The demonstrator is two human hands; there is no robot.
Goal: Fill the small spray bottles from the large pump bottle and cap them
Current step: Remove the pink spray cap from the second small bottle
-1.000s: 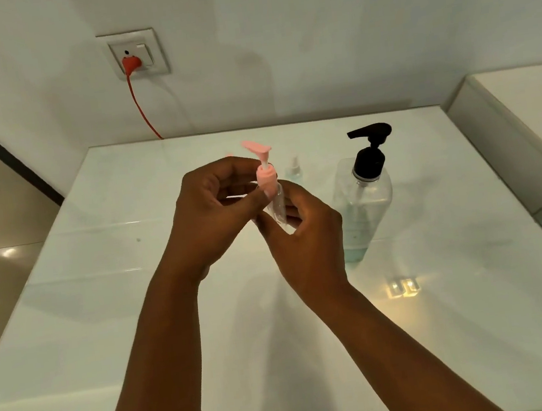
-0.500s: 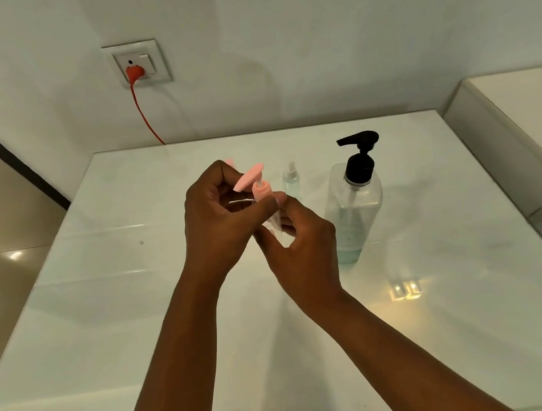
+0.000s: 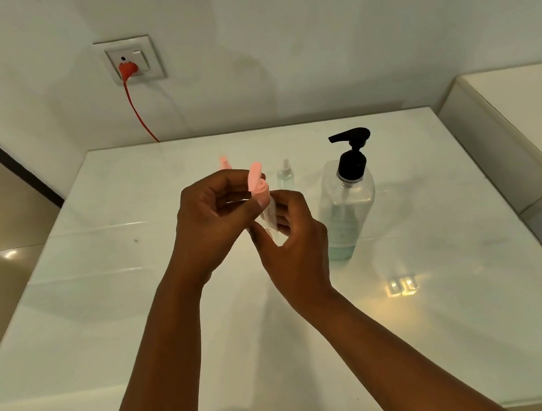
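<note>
Above the middle of the worktop (image 3: 107,328), the right hand (image 3: 297,253) is gripping a small clear bottle (image 3: 270,214) by its light, likely slippery body while the left hand (image 3: 214,226) is pinching its pink pump cap (image 3: 258,186).

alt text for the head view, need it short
Two hands hold a small clear bottle above a white glossy table: the left hand pinches its pink pump cap, the right hand grips its body. A large clear black-pump bottle stands to the right.
</note>
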